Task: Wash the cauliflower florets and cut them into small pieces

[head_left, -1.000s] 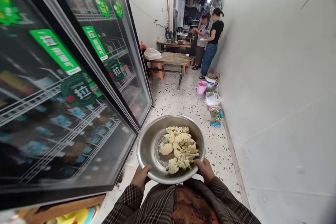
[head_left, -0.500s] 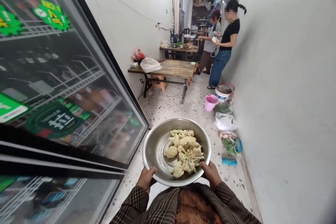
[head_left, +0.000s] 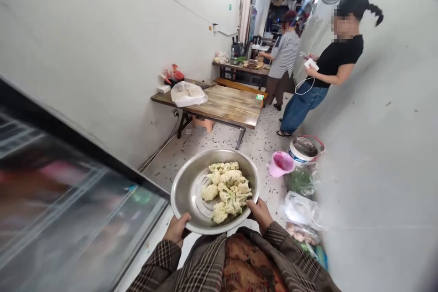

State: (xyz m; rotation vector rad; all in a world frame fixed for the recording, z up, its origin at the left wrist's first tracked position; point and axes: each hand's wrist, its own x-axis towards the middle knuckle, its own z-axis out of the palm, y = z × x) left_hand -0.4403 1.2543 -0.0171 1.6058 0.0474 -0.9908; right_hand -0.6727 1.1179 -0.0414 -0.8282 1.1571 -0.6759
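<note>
Between my two hands I carry a round metal basin (head_left: 186, 180) over the floor, in front of my body. Several cauliflower florets (head_left: 227, 189) lie in it, mostly on the right side of its bottom. My left hand (head_left: 177, 229) grips the near left rim, thumb on top. On the near right rim my right hand (head_left: 260, 213) is closed, its thumb just over the inside edge beside a floret. The fingers of both hands are hidden under the rim.
A wooden table (head_left: 236, 100) bearing a white plastic bag (head_left: 188, 94) stands ahead. Left is a glass-door fridge (head_left: 112, 228). Along the right wall sit a pink bucket (head_left: 281, 164), a white bucket (head_left: 303, 149) and bagged produce (head_left: 301, 210). Two people stand beyond, one (head_left: 342, 59) nearby at right.
I have moved forward with the basin; the fridge slides back to the left, and the table, buckets and people appear nearer. The farther person has turned toward the back table.
</note>
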